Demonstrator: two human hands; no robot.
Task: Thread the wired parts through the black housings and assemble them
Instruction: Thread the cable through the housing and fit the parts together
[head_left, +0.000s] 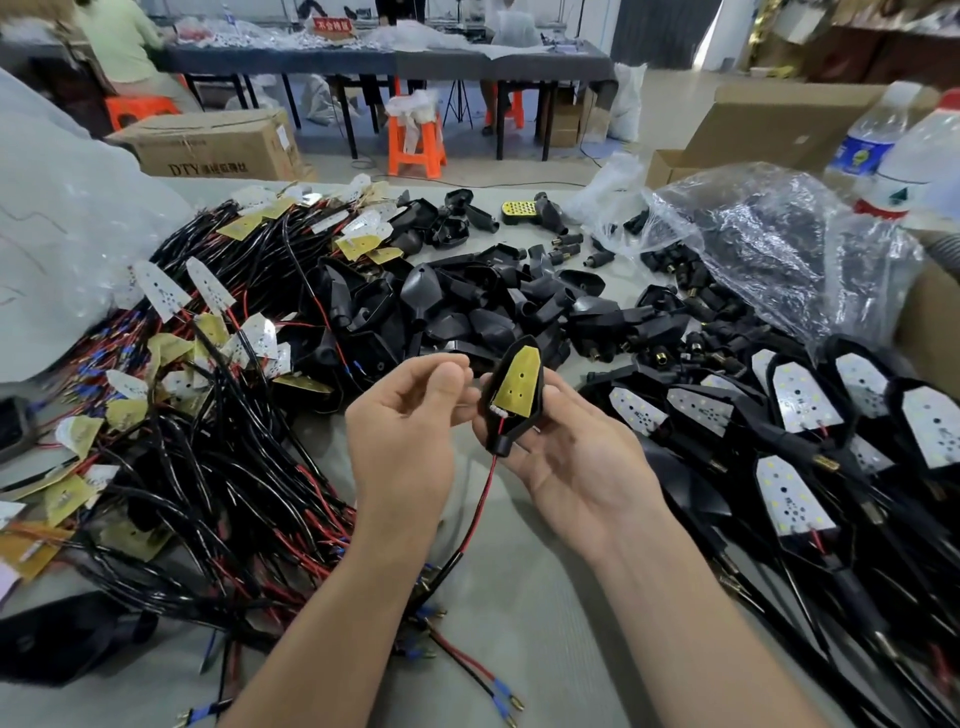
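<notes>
The fingers (457, 371) of the left hand (410, 415) are curled, with the tips drawn together right at the left edge of the black housing (501, 446). Whether that edge is pinched or only approached cannot be told. The housing is cradled upright in the right hand (566, 452), whose fingers (553, 395) are bent behind and around its shell. The yellow board (517, 387) is seen lying in the open face of the housing, and the red and black wire (480, 499) has been passed out through the narrow stem and hangs down to the table (545, 623). The board appears to sit slightly askew, so it could be left proud of the rim if it is pressed on one side only. The thin leads at its lower end could be nipped between board and shell, or strained at their joints if the hanging wire is tugged. That wire trails towards the tangled wired boards (234, 467) on the left, where its blue-sleeved ends (498, 686) could be snagged and the board dragged out. The support from behind looks light, so the piece could be dropped into the heap of empty housings (467, 312) or mixed with the finished units (800, 400) on the right.
</notes>
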